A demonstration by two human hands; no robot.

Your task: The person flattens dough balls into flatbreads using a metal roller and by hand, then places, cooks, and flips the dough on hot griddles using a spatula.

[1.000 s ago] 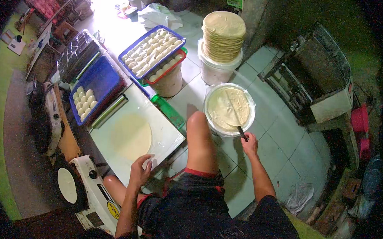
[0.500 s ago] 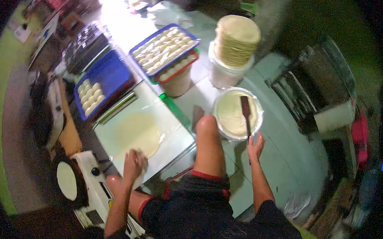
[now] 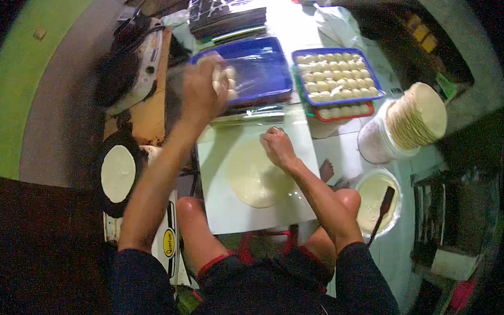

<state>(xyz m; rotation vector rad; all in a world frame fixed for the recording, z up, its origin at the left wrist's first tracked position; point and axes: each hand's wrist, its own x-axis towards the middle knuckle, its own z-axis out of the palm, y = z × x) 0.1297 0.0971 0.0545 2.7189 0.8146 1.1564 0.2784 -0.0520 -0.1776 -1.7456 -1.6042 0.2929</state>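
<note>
My left hand [image 3: 204, 92], smeared by motion, is over the near left corner of a blue tray [image 3: 270, 73]; its fingers are hard to read. Several white dough balls [image 3: 231, 82] lie beside it. A clear, shiny plastic film seems to stretch near this hand. My right hand [image 3: 278, 147] is closed at the upper right edge of a thin round dough sheet [image 3: 256, 183] on a white board [image 3: 220, 216]. What its curled fingers hold, if anything, is hidden. A dark spatula [image 3: 385, 207] leans in a bucket of pale batter [image 3: 369, 209], untouched.
A second blue tray [image 3: 306, 95], full of dough balls, is stacked on a red one [image 3: 345, 110]. Right of these, a tall pile of flat rounds [image 3: 422, 118] tops a white bucket [image 3: 375, 141]. On the left, a pale round [image 3: 118, 173] lies on a dark griddle beside a white stove [image 3: 167, 244].
The view has turned right-to-left across the scene. My right hand has let go of the spatula and moved onto the board. My left hand has gone from the board's near edge to the blue tray.
</note>
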